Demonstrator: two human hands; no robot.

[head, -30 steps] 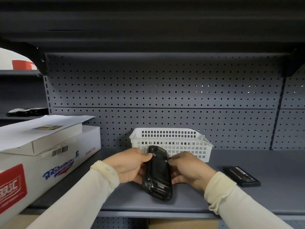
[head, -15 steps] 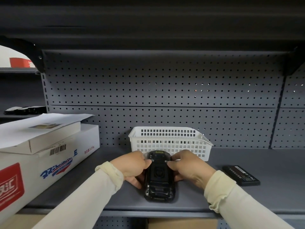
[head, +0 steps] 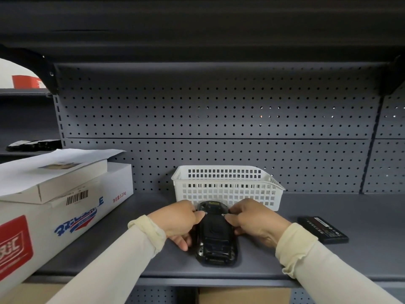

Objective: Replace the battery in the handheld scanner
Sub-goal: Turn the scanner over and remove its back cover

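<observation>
Scanner (head: 215, 234) lies back-up on the shelf (head: 328, 264), before the basket (head: 225, 187). Left hand (head: 178, 222) and right hand (head: 255, 222) grasp its sides, thumbs at latches. Uneven pressure risks jamming the cover.

handheld scanner (head: 215, 234) lies back-up on grey shelf (head: 328, 260), just before white plastic basket (head: 225, 187). left hand (head: 177, 222) and right hand (head: 255, 222) grip its sides, thumbs pressed on small silver latches near the top. spare battery (head: 322, 229) lies apart at right; white carton (head: 59, 207) at left.
</observation>
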